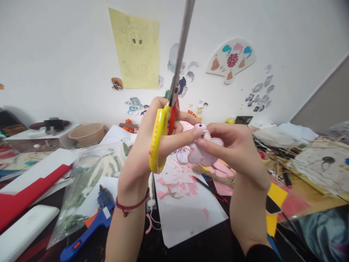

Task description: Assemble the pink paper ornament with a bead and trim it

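Observation:
In front of me, both hands pinch a small pale pink figure with rounded lobes and a black dot like an eye. My left hand is closed, its thumb and fingertips at the figure's upper left edge. Scissors with one yellow and one red handle hang on that same hand, blades pointing up. My right hand grips the figure from the right between thumb and fingers. A thin ring shows just left of the figure; whether it is attached, I cannot tell.
Below lies a white paper sheet with pink scraps and a dark pencil-like stick. At left are a blue glue gun, a clear plastic bag and a white case. Twine and yellow paper lie right.

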Motion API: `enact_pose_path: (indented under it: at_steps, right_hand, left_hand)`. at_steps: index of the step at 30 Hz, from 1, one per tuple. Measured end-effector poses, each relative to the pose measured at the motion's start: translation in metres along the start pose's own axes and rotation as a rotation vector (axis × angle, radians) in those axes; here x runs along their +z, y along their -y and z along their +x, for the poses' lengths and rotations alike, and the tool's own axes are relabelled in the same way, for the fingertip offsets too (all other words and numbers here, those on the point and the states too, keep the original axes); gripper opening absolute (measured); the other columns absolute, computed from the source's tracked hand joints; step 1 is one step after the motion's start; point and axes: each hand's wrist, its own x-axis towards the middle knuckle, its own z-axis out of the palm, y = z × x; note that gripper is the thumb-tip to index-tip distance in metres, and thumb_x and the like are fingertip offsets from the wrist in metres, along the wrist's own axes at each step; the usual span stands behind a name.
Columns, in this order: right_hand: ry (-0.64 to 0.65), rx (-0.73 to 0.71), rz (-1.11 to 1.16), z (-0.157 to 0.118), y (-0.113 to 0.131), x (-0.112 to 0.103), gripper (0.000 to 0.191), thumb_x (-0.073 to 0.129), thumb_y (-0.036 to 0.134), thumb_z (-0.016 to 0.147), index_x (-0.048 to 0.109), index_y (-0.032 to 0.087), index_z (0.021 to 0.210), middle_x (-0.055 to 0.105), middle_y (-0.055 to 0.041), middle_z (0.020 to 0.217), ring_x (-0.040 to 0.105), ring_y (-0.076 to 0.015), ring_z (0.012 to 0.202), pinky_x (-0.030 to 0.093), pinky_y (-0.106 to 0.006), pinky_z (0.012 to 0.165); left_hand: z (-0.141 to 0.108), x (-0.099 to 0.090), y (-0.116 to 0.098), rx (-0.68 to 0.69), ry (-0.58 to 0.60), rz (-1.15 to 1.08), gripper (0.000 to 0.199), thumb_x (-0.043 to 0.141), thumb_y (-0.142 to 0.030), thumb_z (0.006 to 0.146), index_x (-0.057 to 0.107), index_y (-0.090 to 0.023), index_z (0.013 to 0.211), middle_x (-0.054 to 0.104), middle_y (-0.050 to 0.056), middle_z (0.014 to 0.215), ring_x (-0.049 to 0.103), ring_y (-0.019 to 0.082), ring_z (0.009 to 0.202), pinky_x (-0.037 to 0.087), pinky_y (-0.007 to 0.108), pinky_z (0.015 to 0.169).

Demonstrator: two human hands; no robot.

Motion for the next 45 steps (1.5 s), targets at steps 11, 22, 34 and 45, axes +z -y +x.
enact_pose_path:
  at_steps: [11,22,34,45]
  right_hand:
    - [-0.225,-0.043,0.085,-0.002,-0.006,0.01,0.006,0.081,0.029,0.085,0.078,0.026,0.089,0.075,0.0012,0.081,0.067,-0.0135,0.069,0.054,-0.027,0.059]
    - [-0.299,-0.155,0.04,-0.001,-0.007,0.015,0.008,0.08,0.021,0.084,0.079,0.026,0.09,0.078,0.0016,0.087,0.073,-0.0152,0.079,0.06,-0.028,0.07]
    - [-0.425,-0.222,0.091,0.001,-0.006,0.028,0.007,0.079,0.019,0.085,0.076,0.024,0.084,0.074,0.0012,0.082,0.069,-0.0145,0.073,0.058,-0.031,0.067]
    - [-0.497,-0.36,-0.054,0.001,-0.002,0.03,0.01,0.075,0.016,0.086,0.074,0.025,0.083,0.072,0.0011,0.078,0.067,-0.0168,0.074,0.058,-0.037,0.072]
  left_hand:
    - [0.001,0.011,0.001,0.19,-0.224,0.06,0.053,0.096,-0.03,0.068,0.051,-0.024,0.095,0.07,-0.004,0.076,0.057,0.009,0.053,0.044,0.026,0.048]
    - [-0.001,0.012,-0.005,0.148,-0.179,0.039,0.044,0.093,-0.032,0.074,0.056,-0.023,0.096,0.076,0.0,0.082,0.07,0.016,0.069,0.054,0.031,0.058]
    - [0.003,0.015,0.002,0.219,-0.217,-0.017,0.045,0.094,-0.038,0.072,0.055,-0.026,0.09,0.073,-0.003,0.075,0.068,0.016,0.066,0.056,0.035,0.058]
    - [0.004,0.019,0.005,0.247,-0.189,-0.124,0.033,0.091,-0.033,0.077,0.06,-0.022,0.081,0.071,-0.003,0.072,0.073,0.018,0.068,0.06,0.035,0.063]
